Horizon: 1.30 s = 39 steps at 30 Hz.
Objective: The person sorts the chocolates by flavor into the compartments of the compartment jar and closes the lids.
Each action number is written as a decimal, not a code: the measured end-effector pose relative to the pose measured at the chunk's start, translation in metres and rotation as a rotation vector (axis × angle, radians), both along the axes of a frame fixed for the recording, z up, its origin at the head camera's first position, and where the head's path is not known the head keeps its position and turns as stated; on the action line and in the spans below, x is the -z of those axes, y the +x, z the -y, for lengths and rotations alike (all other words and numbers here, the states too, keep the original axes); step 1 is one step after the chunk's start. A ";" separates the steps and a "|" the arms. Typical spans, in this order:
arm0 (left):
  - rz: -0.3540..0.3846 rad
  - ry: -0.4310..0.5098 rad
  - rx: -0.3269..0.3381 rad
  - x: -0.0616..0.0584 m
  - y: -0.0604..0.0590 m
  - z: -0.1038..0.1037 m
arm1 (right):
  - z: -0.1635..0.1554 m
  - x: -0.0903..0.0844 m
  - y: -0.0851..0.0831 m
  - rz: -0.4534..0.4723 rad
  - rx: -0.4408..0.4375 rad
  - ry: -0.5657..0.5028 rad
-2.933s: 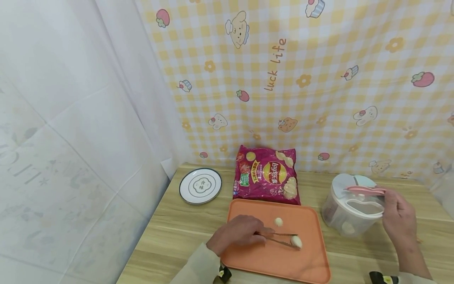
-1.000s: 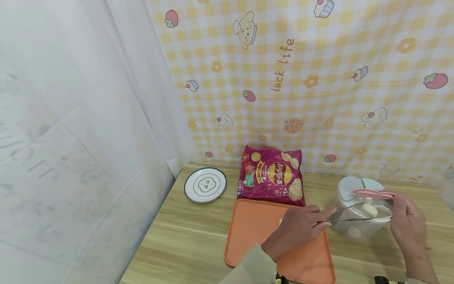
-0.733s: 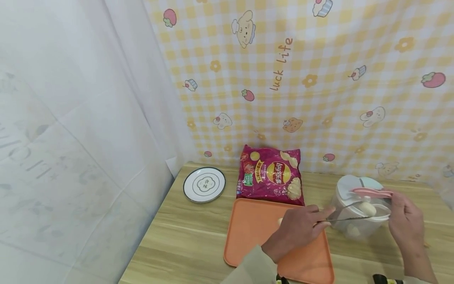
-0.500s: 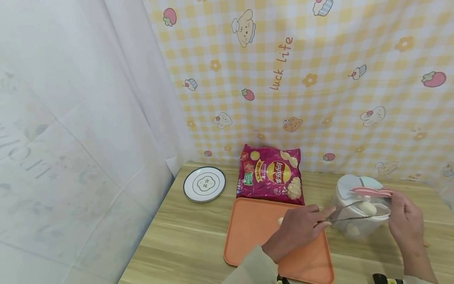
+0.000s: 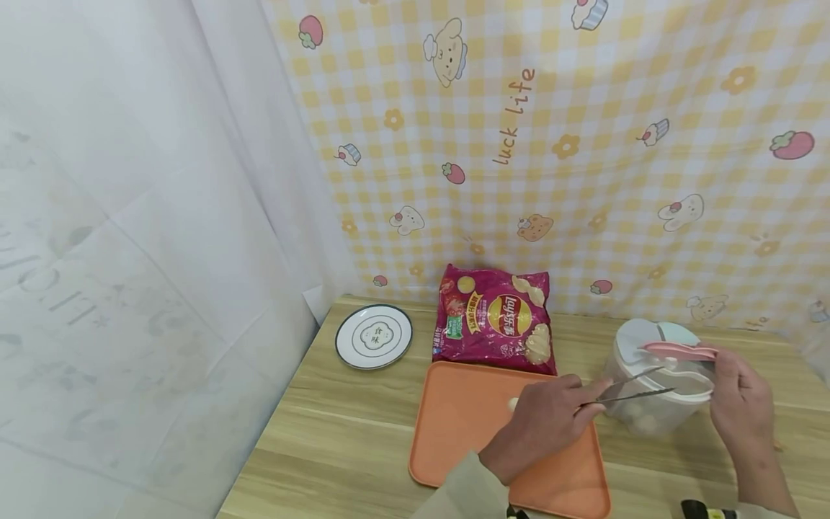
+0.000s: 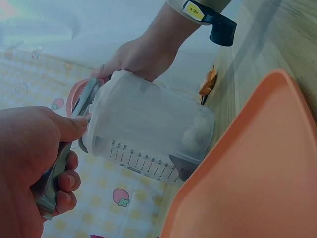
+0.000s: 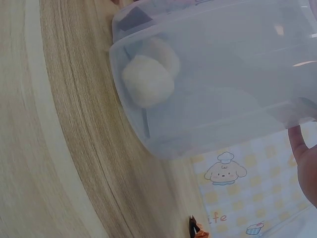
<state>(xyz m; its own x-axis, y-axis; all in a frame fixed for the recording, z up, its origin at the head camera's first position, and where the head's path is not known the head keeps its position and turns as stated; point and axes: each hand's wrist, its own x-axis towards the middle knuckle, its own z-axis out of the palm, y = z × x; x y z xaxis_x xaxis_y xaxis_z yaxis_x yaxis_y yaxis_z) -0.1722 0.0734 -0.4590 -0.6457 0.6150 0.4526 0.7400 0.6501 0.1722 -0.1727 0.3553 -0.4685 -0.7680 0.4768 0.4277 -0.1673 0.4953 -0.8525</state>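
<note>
Left hand (image 5: 541,425) grips metal tongs (image 5: 625,391), tips parted over the clear jug (image 5: 651,407) at three o'clock of the orange tray (image 5: 454,432). Right hand (image 5: 739,404) pinches its pink lid (image 5: 681,351) open; white balls (image 7: 148,79) sit inside.

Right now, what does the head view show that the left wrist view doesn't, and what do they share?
Only the head view shows the chip bag, the white plate, the checked backdrop, one pale ball on the orange tray, and the open tongs reaching the container's mouth with nothing between them.

Only the left wrist view shows the container's measuring marks and pale balls lying at its bottom.

Both show the left hand gripping the tongs, the right hand holding the clear container at its lid, and the tray.
</note>
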 end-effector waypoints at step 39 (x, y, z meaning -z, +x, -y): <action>0.117 -0.108 -0.033 0.013 -0.004 0.078 | -0.003 0.003 0.000 0.031 -0.010 0.010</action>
